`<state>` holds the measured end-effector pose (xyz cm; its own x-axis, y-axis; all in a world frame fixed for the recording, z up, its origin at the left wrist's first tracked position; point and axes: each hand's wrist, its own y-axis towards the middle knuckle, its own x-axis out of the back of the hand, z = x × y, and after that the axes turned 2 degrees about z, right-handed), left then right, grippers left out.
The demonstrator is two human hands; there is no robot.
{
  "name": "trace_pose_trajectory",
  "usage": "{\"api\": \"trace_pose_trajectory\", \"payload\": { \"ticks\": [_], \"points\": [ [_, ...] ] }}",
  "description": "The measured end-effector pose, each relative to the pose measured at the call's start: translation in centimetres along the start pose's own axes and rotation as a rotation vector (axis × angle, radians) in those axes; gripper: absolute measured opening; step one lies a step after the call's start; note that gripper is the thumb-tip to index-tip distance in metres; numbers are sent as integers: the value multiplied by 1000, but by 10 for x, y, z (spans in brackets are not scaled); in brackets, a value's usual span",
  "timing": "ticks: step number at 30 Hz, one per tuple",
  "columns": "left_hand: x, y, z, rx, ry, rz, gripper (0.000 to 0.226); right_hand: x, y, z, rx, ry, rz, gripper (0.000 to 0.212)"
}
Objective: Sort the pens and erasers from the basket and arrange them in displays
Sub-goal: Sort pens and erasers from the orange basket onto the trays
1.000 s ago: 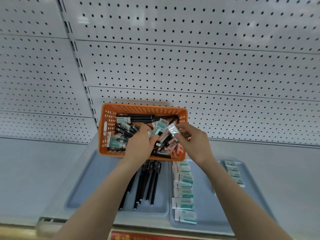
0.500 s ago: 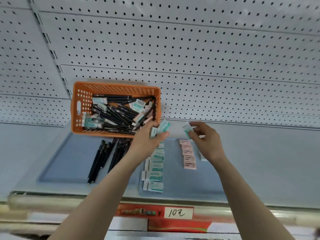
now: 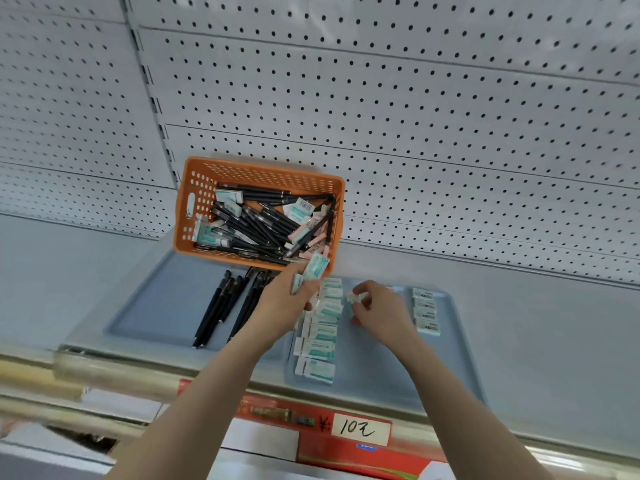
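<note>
A white perforated metal pegboard (image 3: pixel 415 98) fills the upper frame above a smooth grey shelf (image 3: pixel 554 323). 2 bare forearms reach up from the bottom edge over 2 shallow blue-grey plastic trays with rounded corners, the left tray (image 3: pixel 156 306) at centre left and the right tray (image 3: pixel 460 358) at centre right.

An orange plastic basket (image 3: pixel 194 188) with lattice walls and a slot handle sits at frame centre, its near edge on the left tray's far end, heaped with slim black pens and wrapped erasers.

The left hand (image 3: pixel 284 306), at centre just below the basket, has its fingers curled round 2 teal erasers (image 3: pixel 317 266) in glossy wrap, held fanned upward. The right hand (image 3: pixel 381 313), just to its right over the right tray, pinches a small eraser (image 3: pixel 355 297) between thumb and bent fingertips, knuckles up.

Black pens (image 3: pixel 214 313) lie side by side, pointing away, on the left tray. Flat rectangular erasers (image 3: pixel 320 344) form a column down the right tray's left side; a shorter column (image 3: pixel 426 313) lies at its far right.

A handwritten paper price tag (image 3: pixel 360 429) sits at the lower centre on the shelf rail.
</note>
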<state>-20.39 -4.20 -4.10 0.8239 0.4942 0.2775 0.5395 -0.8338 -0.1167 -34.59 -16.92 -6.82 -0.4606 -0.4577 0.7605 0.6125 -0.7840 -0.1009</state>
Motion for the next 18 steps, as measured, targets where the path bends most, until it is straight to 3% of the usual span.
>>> {"api": "trace_pose_trajectory", "payload": {
  "ticks": [4, 7, 14, 16, 18],
  "points": [
    [5, -2, 5, 4, 16, 6, 15, -1, 11, 7, 42, -258, 25, 25],
    [7, -3, 6, 4, 28, 40, 16, 5, 14, 10, 70, -318, 89, 25],
    [5, 1, -1, -13, 98, 90, 20, 6, 15, 5, 23, -172, 99, 36],
    [5, 2, -1, -21, 119, 110, 20, 10, 12, 10, 34, -141, -17, 28],
    [3, 5, 1, -38, 149, 126, 19, 19, 7, 20, 54, 51, -126, 15]
  ]
}}
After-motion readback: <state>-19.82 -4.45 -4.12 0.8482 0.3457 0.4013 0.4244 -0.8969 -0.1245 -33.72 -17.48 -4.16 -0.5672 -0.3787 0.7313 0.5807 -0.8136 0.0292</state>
